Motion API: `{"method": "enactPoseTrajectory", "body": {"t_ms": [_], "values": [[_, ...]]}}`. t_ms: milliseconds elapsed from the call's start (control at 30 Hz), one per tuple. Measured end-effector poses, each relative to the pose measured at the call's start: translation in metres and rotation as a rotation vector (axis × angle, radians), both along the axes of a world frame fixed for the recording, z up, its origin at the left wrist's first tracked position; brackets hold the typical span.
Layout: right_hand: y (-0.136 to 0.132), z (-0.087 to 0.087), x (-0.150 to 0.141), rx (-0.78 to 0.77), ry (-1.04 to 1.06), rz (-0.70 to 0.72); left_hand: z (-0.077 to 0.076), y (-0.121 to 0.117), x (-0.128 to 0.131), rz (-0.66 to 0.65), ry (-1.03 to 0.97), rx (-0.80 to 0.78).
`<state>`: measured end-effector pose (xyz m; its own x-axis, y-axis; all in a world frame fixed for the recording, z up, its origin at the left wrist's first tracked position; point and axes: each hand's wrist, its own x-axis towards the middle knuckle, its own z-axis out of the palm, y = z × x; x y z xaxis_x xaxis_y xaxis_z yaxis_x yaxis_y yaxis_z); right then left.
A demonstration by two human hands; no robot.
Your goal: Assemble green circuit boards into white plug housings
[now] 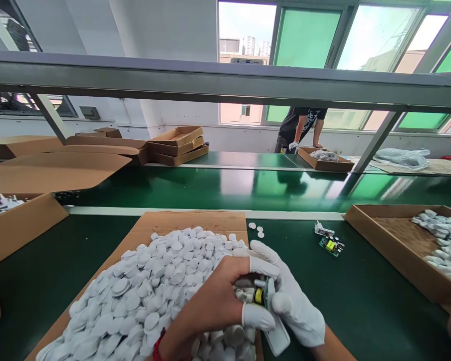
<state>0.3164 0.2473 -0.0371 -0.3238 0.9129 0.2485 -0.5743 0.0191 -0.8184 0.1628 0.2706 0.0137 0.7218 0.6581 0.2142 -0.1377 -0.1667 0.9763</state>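
My left hand [220, 291] is bare apart from white covers on the thumb and a finger. Its fingers close on a small circuit board [259, 296] with a yellow part, partly hidden between the hands. In a white glove, my right hand [296, 301] grips a white plastic housing [277, 338] that the board sits against. Both hands are above the right edge of a big heap of small white discs [165, 281], which lies on a cardboard sheet [150, 220].
Another circuit board [331, 244] with a white piece beside it lies on the green table [308, 271]. On the right stands a cardboard tray [391, 250] of white parts; an open box [30, 228] is at left. Across the belt [195, 185], a person [304, 128] leans by another tray.
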Motion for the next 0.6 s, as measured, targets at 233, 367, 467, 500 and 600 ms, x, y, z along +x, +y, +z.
{"method": "enactPoseTrajectory", "body": {"t_ms": [233, 367, 467, 500, 600], "values": [[-0.002, 0.005, 0.001, 0.020, -0.190, -0.174, -0.003, 0.001, 0.004, -0.029, -0.035, -0.176], [0.001, 0.005, 0.000, -0.007, -0.207, -0.226, -0.005, 0.005, 0.003, 0.006, -0.026, -0.175], [0.003, 0.002, -0.001, 0.038, -0.268, -0.298, -0.007, 0.007, 0.002, 0.025, -0.014, -0.228], [0.004, 0.001, -0.001, 0.061, -0.286, -0.313, -0.008, 0.007, 0.002, 0.028, -0.006, -0.236], [0.006, 0.000, 0.001, 0.123, -0.332, -0.321, -0.010, 0.008, 0.002, 0.042, 0.018, -0.228]]}}
